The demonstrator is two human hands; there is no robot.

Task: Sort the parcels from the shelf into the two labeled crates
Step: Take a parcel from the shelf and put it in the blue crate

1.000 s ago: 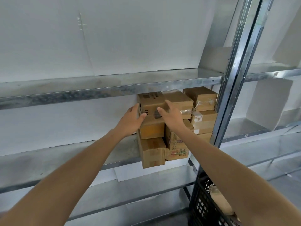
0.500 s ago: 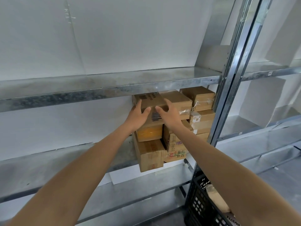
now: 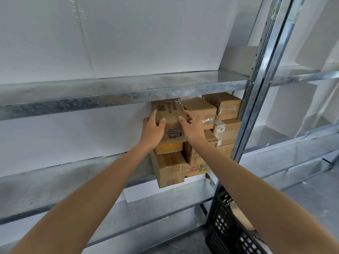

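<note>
While stretched up into the shelf bay, seen from the head camera: holding the top parcel [image 3: 170,114] between both hands. Left hand [image 3: 152,129] wrapped round the parcel's left edge, thumb laid on the upturned face, fingers curled over the far side. Right hand [image 3: 192,128] clamped on the right edge, thumb on the same face, fingers hooked in beside the plain box [image 3: 199,109] next to it. Firm two-sided hold, no fingers spread wide.

Sits atop the left stack, just under the upper shelf board [image 3: 110,88], face with black lettering and a grey barcode label tilted toward the camera. Juts forward past the orange-taped box [image 3: 168,148] beneath, itself resting on a larger carton [image 3: 170,169] standing on the lower shelf board [image 3: 55,180]. To the right, touching: a printed carton [image 3: 194,160], then more taped boxes [image 3: 222,105] stacked up against the steel upright [image 3: 255,99].

Compared with half a second back: parcel drawn forward and tipped, now covering more of the orange-taped box; thumbs further onto the face. Hands closer together than a second ago, then only at its front. Rest of the stack unmoved.

Bottom right: black slotted crate [image 3: 223,222] with a tan parcel [image 3: 238,215] inside, partly hidden behind the right forearm. Crate label cut off, unreadable.
</note>
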